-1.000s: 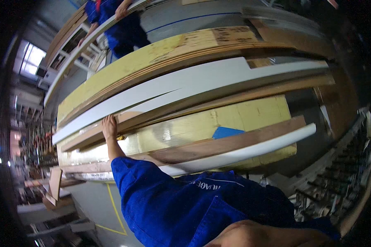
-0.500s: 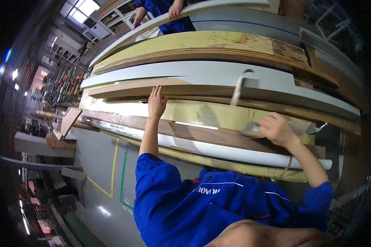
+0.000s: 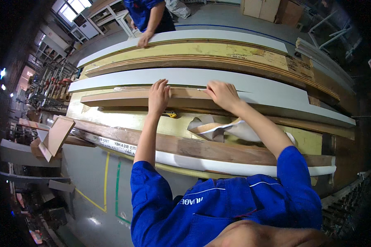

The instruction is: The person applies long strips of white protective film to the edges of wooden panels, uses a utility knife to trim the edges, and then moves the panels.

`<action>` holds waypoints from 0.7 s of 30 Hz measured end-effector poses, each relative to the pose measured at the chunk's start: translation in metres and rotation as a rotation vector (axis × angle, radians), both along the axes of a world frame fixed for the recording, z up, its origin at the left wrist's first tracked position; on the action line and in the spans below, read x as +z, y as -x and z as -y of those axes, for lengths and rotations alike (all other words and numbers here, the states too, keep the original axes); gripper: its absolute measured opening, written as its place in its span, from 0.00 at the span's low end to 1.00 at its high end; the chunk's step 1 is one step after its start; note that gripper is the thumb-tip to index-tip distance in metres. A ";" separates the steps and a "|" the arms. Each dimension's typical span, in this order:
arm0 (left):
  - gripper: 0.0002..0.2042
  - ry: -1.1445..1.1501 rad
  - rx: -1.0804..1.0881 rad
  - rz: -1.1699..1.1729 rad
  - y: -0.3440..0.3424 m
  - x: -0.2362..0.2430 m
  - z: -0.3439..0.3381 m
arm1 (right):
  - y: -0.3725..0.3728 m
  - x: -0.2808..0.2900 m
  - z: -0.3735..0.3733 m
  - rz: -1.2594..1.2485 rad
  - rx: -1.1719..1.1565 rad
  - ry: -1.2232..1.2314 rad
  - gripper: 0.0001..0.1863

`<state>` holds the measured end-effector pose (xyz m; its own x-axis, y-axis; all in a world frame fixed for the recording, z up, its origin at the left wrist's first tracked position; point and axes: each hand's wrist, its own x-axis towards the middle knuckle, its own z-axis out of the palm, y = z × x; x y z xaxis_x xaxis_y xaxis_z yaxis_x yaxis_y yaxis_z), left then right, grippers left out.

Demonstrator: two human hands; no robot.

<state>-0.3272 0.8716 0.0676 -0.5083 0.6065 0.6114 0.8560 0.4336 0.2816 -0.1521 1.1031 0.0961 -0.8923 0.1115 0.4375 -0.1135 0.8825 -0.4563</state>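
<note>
A long white-faced board lies across the bench, with a bare tan wooden strip along its near left side. My left hand rests on this strip with its fingers stretched out. Farther right, my right hand is closed in a pinch at the end of a thin white film along the board's surface. A curled piece of grey-white and tan sheeting lies loose below my right forearm. Beside my left wrist is a yellow utility knife, partly hidden under the board's edge.
Nearest me lie a brown plank and a white roll. Stacked boards and another white board lie beyond. Across the bench a person in blue rests a hand on the far board. A tilted panel stands at left.
My right hand has moved up and left from the near plank to the board, leaving the curled sheeting behind. The far person's white board has come down onto the stack.
</note>
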 end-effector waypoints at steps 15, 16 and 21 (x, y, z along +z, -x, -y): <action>0.19 0.270 0.208 0.091 -0.012 -0.017 -0.056 | 0.095 -0.049 -0.042 0.407 0.350 -0.228 0.14; 0.19 0.243 0.199 0.076 -0.012 -0.016 -0.056 | 0.094 -0.045 -0.056 0.384 0.465 -0.084 0.14; 0.16 0.231 0.255 0.037 -0.011 -0.022 -0.058 | 0.000 0.029 -0.183 0.355 0.155 0.482 0.08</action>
